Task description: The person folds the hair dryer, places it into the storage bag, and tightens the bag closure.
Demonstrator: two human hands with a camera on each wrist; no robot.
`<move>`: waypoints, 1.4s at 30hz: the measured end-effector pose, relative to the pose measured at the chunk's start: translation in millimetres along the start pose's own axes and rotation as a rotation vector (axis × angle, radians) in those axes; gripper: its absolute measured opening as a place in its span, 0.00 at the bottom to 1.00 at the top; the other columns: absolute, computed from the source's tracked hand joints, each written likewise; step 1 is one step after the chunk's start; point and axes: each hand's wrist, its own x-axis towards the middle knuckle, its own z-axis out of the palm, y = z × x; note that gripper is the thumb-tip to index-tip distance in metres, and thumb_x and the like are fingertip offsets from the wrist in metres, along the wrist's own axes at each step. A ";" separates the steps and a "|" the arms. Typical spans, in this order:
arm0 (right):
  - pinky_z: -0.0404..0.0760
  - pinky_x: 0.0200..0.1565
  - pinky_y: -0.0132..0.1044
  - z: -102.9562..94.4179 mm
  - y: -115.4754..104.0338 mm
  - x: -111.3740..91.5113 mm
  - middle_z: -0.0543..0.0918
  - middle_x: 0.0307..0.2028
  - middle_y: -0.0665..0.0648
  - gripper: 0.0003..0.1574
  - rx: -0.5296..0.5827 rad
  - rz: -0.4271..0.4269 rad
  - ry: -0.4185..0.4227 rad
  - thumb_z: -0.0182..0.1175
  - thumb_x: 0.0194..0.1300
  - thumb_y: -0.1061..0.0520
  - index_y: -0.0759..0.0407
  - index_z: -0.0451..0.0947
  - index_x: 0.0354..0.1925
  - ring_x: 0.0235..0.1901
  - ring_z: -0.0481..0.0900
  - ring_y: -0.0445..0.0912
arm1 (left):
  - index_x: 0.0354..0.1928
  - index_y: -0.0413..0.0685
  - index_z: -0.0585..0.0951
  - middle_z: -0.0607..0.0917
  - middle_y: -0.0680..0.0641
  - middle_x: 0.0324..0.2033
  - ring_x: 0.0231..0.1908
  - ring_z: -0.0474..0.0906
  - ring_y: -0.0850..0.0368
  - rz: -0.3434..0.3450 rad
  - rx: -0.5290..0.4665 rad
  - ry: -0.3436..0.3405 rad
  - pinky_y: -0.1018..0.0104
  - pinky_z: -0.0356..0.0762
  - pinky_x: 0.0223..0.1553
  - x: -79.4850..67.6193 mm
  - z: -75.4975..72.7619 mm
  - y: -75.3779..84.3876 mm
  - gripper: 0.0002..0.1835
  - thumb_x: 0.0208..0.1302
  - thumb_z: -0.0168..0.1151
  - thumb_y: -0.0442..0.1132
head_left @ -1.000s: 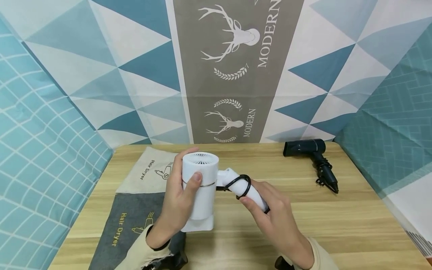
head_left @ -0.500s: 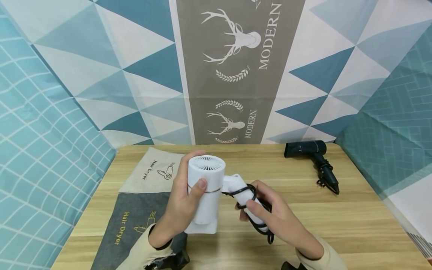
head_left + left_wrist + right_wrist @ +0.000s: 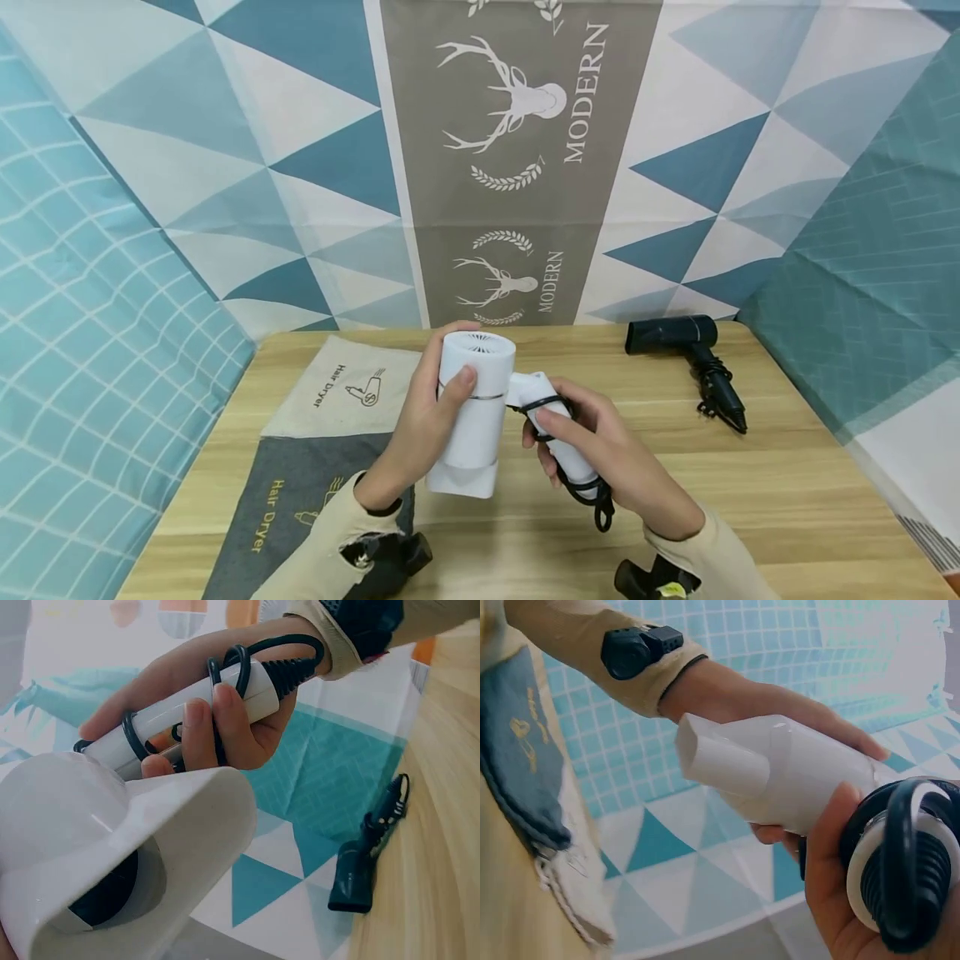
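Observation:
A white hair dryer is held up over the table between both hands. My left hand grips its barrel, thumb across the front, with the round vent facing up and the flat nozzle pointing down. My right hand curls round the handle. A black cord is wound about that handle and hangs in a small loop below its end. In the right wrist view the cord's ribbed sleeve is close to the camera.
A black hair dryer with its cord bundled round the handle lies at the back right of the wooden table. Two drawstring bags printed "Hair Dryer", one beige and one grey, lie at the left. Patterned cloth walls surround the table.
Both hands have shifted slightly right with the white hair dryer, and its barrel now tilts a little. My right hand has altered its hold on the handle, baring the wound cord and its loop.

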 end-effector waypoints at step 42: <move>0.78 0.22 0.43 30.1 -21.7 -12.9 0.77 0.30 0.60 0.15 -0.301 -0.287 0.285 0.53 0.62 0.65 0.56 0.73 0.48 0.21 0.75 0.51 | 0.61 0.46 0.62 0.77 0.45 0.39 0.29 0.75 0.53 0.242 0.022 0.200 0.61 0.74 0.23 -12.4 12.3 7.3 0.23 0.65 0.46 0.44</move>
